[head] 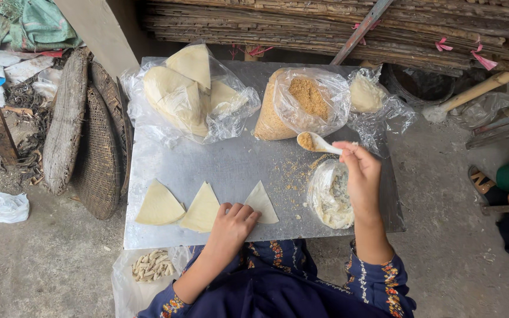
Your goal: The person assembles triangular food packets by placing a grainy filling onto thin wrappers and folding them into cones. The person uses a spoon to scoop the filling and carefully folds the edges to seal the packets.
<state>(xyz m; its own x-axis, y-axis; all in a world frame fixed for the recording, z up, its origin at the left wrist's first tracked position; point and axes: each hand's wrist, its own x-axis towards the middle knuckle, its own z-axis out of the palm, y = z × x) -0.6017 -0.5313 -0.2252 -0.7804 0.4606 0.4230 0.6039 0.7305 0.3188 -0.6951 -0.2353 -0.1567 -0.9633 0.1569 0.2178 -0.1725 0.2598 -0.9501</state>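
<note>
My right hand holds a white spoon heaped with brown crumbly filling, hovering just in front of the open plastic bag of the same filling. My left hand rests with its fingers pressed on the near corner of the rightmost triangular dough sheet. Two more pale triangles lie to its left on the grey metal sheet. Loose crumbs are scattered on the metal between the bag and the triangles.
A clear bag of stacked dough triangles lies at the back left; a bag with a dough lump at the back right. A bag of whitish paste sits under my right wrist. Woven trays lean at left. Small folded pieces lie below the sheet.
</note>
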